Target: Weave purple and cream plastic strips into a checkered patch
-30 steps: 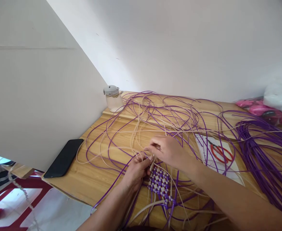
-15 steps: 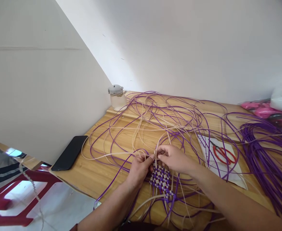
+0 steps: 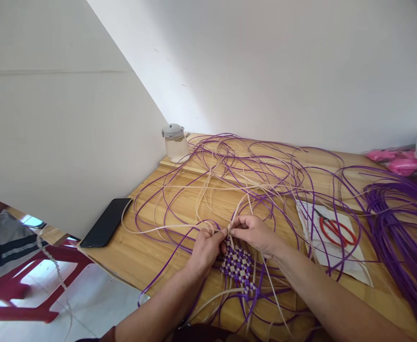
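Note:
A small woven piece [image 3: 240,266] in purple and beige checks lies on the wooden table in front of me, with long loose strands running out from it on all sides. My left hand [image 3: 208,244] pinches its upper edge between thumb and fingers. Close against it, my right hand [image 3: 253,232] grips a beige strand [image 3: 235,214] that rises from the same edge. The fingertips of both hands nearly meet there, and they hide the exact crossing of the strands.
Looped purple and beige strands spread over the table [image 3: 151,261]. A lidded jar [image 3: 176,146] stands at the back corner, a black phone [image 3: 107,223] at the left edge. Red-handled scissors [image 3: 335,230] rest on paper [image 3: 354,266]. A purple strand bundle [image 3: 390,228] lies right; a red stool [image 3: 26,294] stands below left.
The view has shifted slightly. My right fingers have closed in toward my left fingertips at the woven edge, still on the beige strand. The woven piece stays in place.

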A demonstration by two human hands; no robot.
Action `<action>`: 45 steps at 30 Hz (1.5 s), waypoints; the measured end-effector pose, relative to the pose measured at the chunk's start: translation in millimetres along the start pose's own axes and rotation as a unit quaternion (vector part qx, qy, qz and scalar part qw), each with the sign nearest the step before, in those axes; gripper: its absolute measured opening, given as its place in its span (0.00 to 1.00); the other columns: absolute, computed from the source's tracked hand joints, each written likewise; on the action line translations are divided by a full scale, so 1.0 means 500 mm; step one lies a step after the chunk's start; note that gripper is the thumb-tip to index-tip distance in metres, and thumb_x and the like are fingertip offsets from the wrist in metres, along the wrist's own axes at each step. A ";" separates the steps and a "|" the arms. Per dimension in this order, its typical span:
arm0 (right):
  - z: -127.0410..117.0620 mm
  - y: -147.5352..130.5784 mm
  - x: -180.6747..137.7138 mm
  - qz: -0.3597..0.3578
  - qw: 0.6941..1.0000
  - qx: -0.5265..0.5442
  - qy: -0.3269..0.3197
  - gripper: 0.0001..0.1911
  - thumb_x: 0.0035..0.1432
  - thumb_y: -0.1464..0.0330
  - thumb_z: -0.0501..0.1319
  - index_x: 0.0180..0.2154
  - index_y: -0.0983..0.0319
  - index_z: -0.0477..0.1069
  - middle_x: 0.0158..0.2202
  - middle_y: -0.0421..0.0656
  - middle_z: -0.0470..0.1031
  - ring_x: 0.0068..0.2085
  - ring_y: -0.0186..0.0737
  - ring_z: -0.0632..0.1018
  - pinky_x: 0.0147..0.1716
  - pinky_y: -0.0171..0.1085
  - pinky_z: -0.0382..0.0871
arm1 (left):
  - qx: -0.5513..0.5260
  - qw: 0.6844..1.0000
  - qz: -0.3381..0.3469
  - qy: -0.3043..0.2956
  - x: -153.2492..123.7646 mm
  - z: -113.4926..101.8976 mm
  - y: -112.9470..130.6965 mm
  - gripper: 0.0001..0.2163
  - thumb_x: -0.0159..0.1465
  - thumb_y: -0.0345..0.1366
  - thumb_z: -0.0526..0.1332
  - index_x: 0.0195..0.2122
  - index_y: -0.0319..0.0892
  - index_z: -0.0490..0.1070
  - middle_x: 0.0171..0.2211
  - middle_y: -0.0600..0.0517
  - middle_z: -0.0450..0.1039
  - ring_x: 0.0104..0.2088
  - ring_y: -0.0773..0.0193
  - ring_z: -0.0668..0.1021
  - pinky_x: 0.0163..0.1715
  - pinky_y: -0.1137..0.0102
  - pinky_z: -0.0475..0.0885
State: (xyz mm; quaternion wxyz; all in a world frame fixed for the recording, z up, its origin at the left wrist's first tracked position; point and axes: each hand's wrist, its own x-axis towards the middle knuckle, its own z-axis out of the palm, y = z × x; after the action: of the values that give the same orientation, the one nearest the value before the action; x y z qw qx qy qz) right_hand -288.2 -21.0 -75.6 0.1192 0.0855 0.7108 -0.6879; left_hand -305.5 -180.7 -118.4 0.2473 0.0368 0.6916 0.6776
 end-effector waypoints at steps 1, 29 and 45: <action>-0.001 0.001 0.002 0.003 1.000 -0.002 0.002 0.11 0.42 0.68 0.67 0.29 0.66 0.70 0.25 0.39 0.73 0.27 0.30 0.70 0.30 0.31 0.62 | 0.004 1.000 0.000 0.000 -0.001 0.000 0.003 0.24 0.58 0.53 0.59 0.15 0.39 0.64 0.12 0.55 0.59 0.15 0.72 0.57 0.19 0.72 0.47; 0.045 0.018 -0.099 -0.178 0.873 -0.432 0.138 0.06 0.59 0.69 0.58 0.29 0.60 0.66 0.28 0.41 0.73 0.30 0.38 0.73 0.30 0.36 0.61 | 0.022 0.999 0.044 0.012 -0.010 0.009 0.027 0.21 0.60 0.51 0.59 0.17 0.41 0.62 0.13 0.57 0.58 0.15 0.72 0.58 0.17 0.73 0.51; 0.044 0.028 -0.088 -0.231 0.889 -0.371 0.139 0.06 0.59 0.71 0.58 0.28 0.60 0.66 0.29 0.41 0.70 0.35 0.40 0.71 0.36 0.38 0.62 | 0.020 0.999 0.034 0.026 -0.007 0.010 0.025 0.19 0.59 0.48 0.58 0.18 0.41 0.61 0.14 0.57 0.59 0.16 0.72 0.59 0.18 0.73 0.53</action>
State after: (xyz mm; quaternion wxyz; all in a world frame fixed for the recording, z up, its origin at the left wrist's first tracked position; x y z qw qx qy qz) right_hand -241.0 -40.8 -76.9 -0.1197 -0.0367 0.9232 -0.3634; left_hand -303.9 -176.4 -105.2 0.2058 0.0478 0.7097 0.6721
